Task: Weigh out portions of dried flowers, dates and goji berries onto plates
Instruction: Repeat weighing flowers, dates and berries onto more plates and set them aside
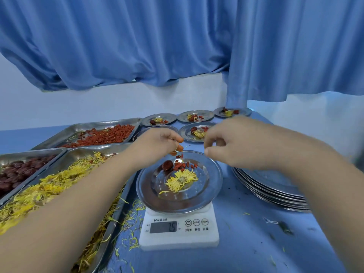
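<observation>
1. Now the left hand (157,143) hovers over the plate (215,174) that sits on the scale (179,236). Its fingertips are bunched downward, pinching a few goji berries (178,148), and a couple look to be falling from them.
2. The right hand (238,143) hangs just beside it, above the plate's far right rim. Its fingers are loosely curled, thumb and forefinger close; I cannot tell whether anything lies between them.
3. On the plate lie a dried flower (181,180) in the middle, one date (167,165) behind it to the left, and a small scatter of berries touching the date.
4. The berries are probably tiny, light and a little tacky, so a fingertip pinch, released a few at a time, suits them.
5. The flower looks brittle and sheds petals; it is best lifted from under its centre. The date seems firm and easy to grip round its middle.
6. The plate is thin polished metal, likely light and slippery; take it by the rim and keep it level.
7. The blue table cover (256,243) is strewn with yellow petals. On the left stand the goji tray (136,121), the flower tray (110,229) and the date tray (39,153). A stack of empty plates (271,189) sits to the right, and filled plates (158,119) lie behind.
8. A blue curtain (157,46) hangs over a pale wall (98,103).
</observation>
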Action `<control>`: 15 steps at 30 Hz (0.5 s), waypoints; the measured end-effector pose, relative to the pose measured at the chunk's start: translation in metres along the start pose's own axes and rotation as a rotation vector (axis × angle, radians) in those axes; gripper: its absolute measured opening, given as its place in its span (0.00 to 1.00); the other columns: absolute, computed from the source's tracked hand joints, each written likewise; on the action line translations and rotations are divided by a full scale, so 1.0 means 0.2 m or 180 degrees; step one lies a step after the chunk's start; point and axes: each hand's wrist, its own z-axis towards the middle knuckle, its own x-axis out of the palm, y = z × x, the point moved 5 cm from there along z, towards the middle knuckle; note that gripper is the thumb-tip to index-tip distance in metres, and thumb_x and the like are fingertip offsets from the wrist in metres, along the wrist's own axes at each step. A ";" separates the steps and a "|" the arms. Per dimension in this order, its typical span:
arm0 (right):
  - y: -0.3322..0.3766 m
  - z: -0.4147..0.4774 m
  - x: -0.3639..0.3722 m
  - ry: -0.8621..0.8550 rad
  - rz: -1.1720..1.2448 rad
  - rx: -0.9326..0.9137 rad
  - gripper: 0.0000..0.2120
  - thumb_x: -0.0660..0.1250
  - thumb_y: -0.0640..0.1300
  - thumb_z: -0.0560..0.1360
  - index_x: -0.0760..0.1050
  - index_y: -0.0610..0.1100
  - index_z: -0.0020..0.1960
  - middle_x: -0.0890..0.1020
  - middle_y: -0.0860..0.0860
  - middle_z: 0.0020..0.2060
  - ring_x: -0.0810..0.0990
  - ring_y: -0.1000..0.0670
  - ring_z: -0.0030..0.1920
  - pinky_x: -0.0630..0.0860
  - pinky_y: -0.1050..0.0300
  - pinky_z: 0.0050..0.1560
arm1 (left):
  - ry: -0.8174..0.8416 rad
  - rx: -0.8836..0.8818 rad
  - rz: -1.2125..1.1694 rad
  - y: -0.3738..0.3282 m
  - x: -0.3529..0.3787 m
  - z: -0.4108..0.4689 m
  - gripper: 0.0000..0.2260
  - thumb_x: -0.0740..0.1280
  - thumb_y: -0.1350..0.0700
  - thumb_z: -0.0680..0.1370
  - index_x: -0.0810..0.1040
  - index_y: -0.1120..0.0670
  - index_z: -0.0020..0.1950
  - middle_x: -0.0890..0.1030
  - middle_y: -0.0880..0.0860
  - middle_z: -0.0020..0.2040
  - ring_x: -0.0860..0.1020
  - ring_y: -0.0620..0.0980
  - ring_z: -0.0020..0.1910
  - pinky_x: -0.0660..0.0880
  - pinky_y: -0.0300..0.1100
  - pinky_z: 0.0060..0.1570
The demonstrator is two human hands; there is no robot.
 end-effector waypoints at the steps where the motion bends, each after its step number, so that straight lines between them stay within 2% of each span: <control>1: -0.01 -0.04 0.05 -0.0016 0.0012 0.0000 0.06 0.62 0.54 0.74 0.76 0.54 0.44 0.77 0.58 0.35 0.76 0.55 0.40 0.74 0.55 0.41 | -0.0009 -0.0042 -0.0039 0.01 0.01 -0.01 0.07 0.65 0.58 0.78 0.80 0.48 0.52 0.86 0.44 0.44 0.83 0.39 0.43 0.74 0.30 0.39; 4: -0.03 -0.15 0.20 -0.0310 0.0140 0.0038 0.07 0.60 0.54 0.75 0.75 0.55 0.47 0.79 0.57 0.38 0.77 0.51 0.43 0.75 0.54 0.42 | -0.0167 -0.0132 -0.0232 0.03 0.03 -0.03 0.08 0.67 0.60 0.77 0.81 0.47 0.49 0.86 0.45 0.43 0.83 0.41 0.43 0.76 0.38 0.45; 7: -0.05 -0.24 0.29 -0.0867 0.0305 0.0051 0.07 0.59 0.51 0.76 0.75 0.53 0.48 0.81 0.55 0.39 0.77 0.50 0.42 0.75 0.54 0.40 | -0.0232 -0.0134 -0.0354 0.02 0.07 -0.05 0.09 0.69 0.63 0.76 0.81 0.48 0.48 0.84 0.48 0.44 0.83 0.43 0.42 0.76 0.37 0.41; 10: -0.09 -0.27 0.35 -0.1170 0.0663 0.0065 0.05 0.61 0.48 0.75 0.76 0.52 0.48 0.78 0.56 0.32 0.76 0.52 0.37 0.75 0.52 0.39 | -0.0279 -0.0348 -0.1061 0.02 0.08 -0.07 0.07 0.68 0.62 0.77 0.82 0.51 0.50 0.84 0.53 0.49 0.84 0.48 0.46 0.79 0.41 0.43; 12: -0.11 -0.28 0.39 -0.1199 0.1099 0.0210 0.03 0.63 0.47 0.74 0.74 0.54 0.46 0.75 0.56 0.27 0.74 0.55 0.32 0.74 0.53 0.36 | -0.0413 -0.0452 -0.1617 0.01 0.07 -0.11 0.06 0.67 0.60 0.78 0.82 0.52 0.52 0.85 0.53 0.51 0.84 0.53 0.49 0.79 0.44 0.44; 15: -0.14 -0.27 0.45 -0.0911 0.1676 0.0479 0.04 0.64 0.48 0.75 0.70 0.55 0.43 0.78 0.56 0.30 0.76 0.55 0.31 0.73 0.58 0.32 | -0.0705 -0.0398 -0.2150 0.01 0.04 -0.21 0.07 0.66 0.59 0.78 0.83 0.52 0.52 0.85 0.51 0.48 0.84 0.54 0.48 0.78 0.45 0.45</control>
